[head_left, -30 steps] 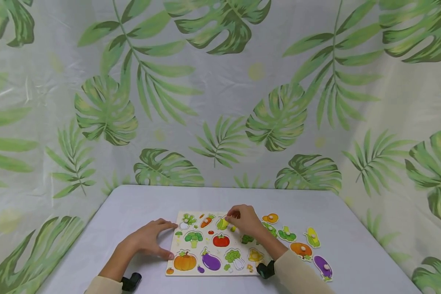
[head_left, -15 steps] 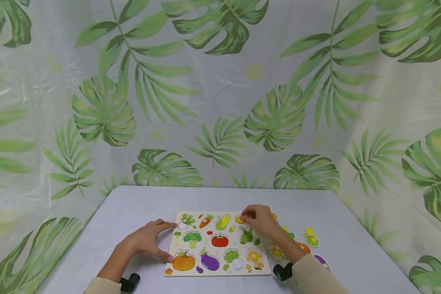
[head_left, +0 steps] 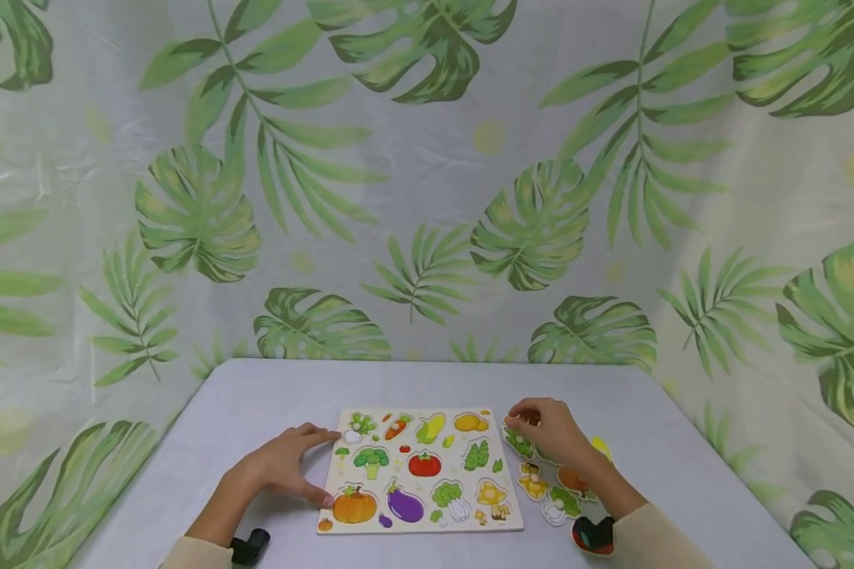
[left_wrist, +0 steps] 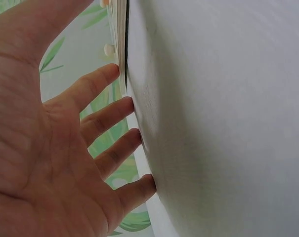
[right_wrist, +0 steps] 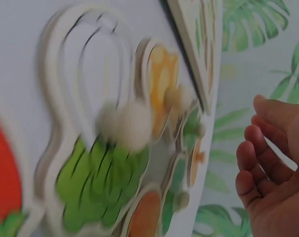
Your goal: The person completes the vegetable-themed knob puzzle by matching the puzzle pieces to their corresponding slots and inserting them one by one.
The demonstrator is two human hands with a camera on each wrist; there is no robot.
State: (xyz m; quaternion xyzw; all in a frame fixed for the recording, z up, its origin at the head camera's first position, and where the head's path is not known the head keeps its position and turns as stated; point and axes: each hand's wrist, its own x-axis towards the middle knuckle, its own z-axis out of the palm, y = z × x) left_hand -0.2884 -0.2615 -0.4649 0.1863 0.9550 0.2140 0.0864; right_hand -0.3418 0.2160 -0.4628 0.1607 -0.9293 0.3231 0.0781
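A wooden vegetable puzzle board (head_left: 455, 491) lies flat on the table. My left hand (head_left: 285, 466) has its thumb and fingers spread at the board's left edge; in the left wrist view its fingertips (left_wrist: 122, 104) reach the edge and table. The knobbed radish piece (head_left: 358, 427) and carrot piece (head_left: 396, 429) sit in the board. My right hand (head_left: 551, 431), fingers loosely bent, hovers over loose pieces beyond the board's right edge. A green vegetable piece (head_left: 518, 444) is below its fingertips. In the right wrist view that hand (right_wrist: 277, 163) shows nothing held.
Right of the board lie a mushroom piece (head_left: 533, 482), a bok choy piece (head_left: 561, 506) and an orange piece (head_left: 572, 479). A red piece (head_left: 592, 548) is partly covered by the black wrist device. A yellow piece (head_left: 602, 448) shows behind the right forearm.
My right hand has moved right, from above the board's corn picture past the yellow potato picture to the loose pieces. My left hand has stayed at the left edge.
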